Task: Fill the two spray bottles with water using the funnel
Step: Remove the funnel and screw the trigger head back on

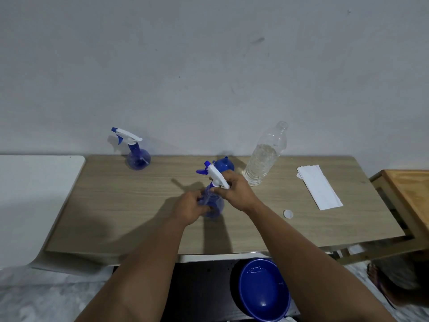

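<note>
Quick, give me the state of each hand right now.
Left hand: fingers curled round the body of the near spray bottle, holding it.
Right hand: fingers grip the bottle's white trigger head at the neck.

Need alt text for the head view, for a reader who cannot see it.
A person's left hand grips the body of a blue spray bottle on a wooden table while the right hand holds its white trigger head. Behind stand a blue funnel, an open water bottle and a second spray bottle.
</note>
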The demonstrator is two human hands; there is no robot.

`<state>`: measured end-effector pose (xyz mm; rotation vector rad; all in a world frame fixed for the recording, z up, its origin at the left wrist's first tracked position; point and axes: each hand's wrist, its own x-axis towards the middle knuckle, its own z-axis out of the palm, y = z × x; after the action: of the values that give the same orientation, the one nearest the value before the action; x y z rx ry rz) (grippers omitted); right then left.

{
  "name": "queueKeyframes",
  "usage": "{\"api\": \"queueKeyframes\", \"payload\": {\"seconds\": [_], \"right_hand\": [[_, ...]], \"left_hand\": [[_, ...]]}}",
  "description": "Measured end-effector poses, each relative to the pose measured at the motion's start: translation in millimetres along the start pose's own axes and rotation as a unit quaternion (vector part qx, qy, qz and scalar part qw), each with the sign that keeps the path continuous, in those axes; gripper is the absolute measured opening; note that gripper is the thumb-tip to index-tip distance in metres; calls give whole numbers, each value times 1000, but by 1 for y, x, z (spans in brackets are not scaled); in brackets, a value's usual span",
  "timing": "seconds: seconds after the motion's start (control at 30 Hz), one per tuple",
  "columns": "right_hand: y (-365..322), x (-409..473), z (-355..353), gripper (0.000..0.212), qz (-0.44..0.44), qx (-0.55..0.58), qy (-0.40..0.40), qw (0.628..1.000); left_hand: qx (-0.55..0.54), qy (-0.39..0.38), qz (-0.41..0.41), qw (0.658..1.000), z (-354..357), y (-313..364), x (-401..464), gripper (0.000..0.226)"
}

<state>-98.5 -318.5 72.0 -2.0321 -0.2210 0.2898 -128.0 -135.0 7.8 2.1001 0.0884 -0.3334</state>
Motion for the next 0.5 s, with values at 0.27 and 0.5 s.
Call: {"api": "queueKeyframes", "payload": {"seconds": [0.27,0.5], "right_hand": [[-1,6,-8,37,-1,-28,-52,998],[3,2,-2,25,7,8,-20,1000]], "left_hand": [[-21,-4,-18,1000,2,-2,1,34],[-15,5,-12,1000,1,-2,0,31]]}}
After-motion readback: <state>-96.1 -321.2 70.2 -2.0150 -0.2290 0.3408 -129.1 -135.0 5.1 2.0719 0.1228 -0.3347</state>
